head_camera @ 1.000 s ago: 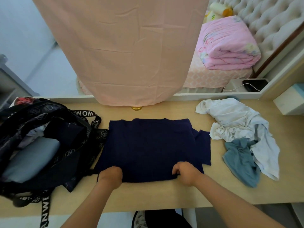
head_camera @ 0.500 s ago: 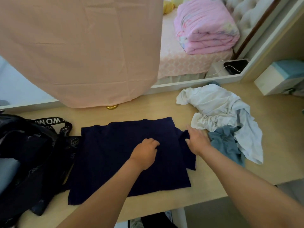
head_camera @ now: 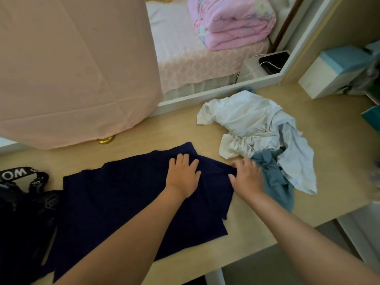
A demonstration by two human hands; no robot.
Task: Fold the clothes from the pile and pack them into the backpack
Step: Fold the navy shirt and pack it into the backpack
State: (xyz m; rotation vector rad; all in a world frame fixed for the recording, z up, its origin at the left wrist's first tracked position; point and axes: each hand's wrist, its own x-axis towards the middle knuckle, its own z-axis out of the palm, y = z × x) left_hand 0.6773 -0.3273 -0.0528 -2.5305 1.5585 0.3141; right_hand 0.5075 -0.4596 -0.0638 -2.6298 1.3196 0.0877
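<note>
A navy blue garment (head_camera: 115,198) lies flat on the wooden table (head_camera: 257,227). My left hand (head_camera: 183,174) rests palm-down on its upper right part, fingers spread. My right hand (head_camera: 246,177) pinches the garment's right sleeve edge between thumb and fingers. Just right of that hand lies the pile: a crumpled white shirt (head_camera: 248,122), a pale blue piece (head_camera: 296,161) and a grey-blue one (head_camera: 275,182). The black backpack (head_camera: 22,212) sits at the left edge, partly out of frame, its lettered strap (head_camera: 18,172) on the table.
A pink cloth (head_camera: 72,68) hangs down over the table's far side, a gold knob (head_camera: 106,139) under it. A white and blue box (head_camera: 337,70) stands at the back right. Beyond the table is a bed with a folded pink quilt (head_camera: 232,23).
My hands left the garment's near edge and went to its right side. The left hand now lies flat on it and the right has taken hold of the sleeve. The view swung right.
</note>
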